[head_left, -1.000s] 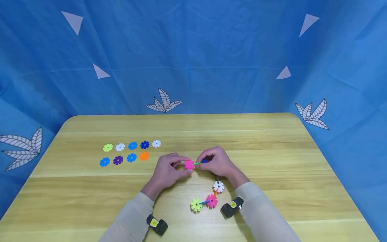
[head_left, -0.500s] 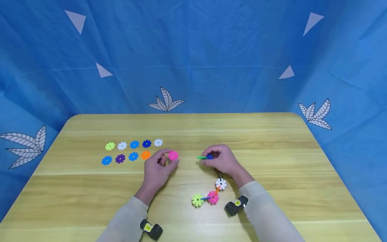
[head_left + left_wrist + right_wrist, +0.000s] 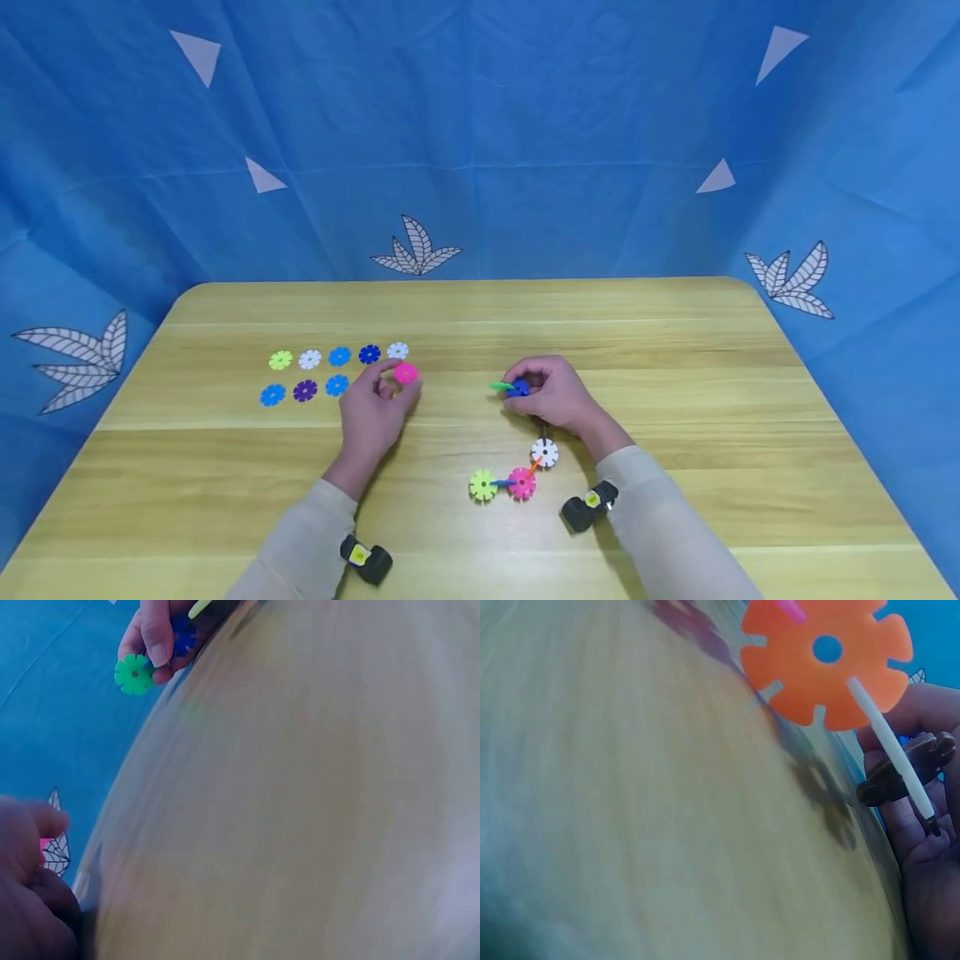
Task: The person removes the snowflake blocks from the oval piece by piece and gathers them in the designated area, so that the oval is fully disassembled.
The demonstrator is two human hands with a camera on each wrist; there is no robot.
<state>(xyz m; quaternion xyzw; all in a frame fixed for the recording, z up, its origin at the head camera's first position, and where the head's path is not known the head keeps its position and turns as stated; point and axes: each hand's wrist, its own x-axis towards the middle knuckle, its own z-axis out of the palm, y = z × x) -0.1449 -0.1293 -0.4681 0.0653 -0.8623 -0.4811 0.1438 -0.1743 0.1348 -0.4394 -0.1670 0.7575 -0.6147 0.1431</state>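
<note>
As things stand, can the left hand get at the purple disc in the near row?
Probably yes: the left hand hovers just right of that row, nothing lies between it and the purple disc, though its fingers already pinch a pink disc.

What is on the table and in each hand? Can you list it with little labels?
left hand: fingers pinch a pink plastic snowflake disc
right hand: holds one end of a chain of joined plastic discs, with a dark blue disc and green disc at its fingers
loose plastic discs: two rows, left of the hands
table: light wooden table
</note>
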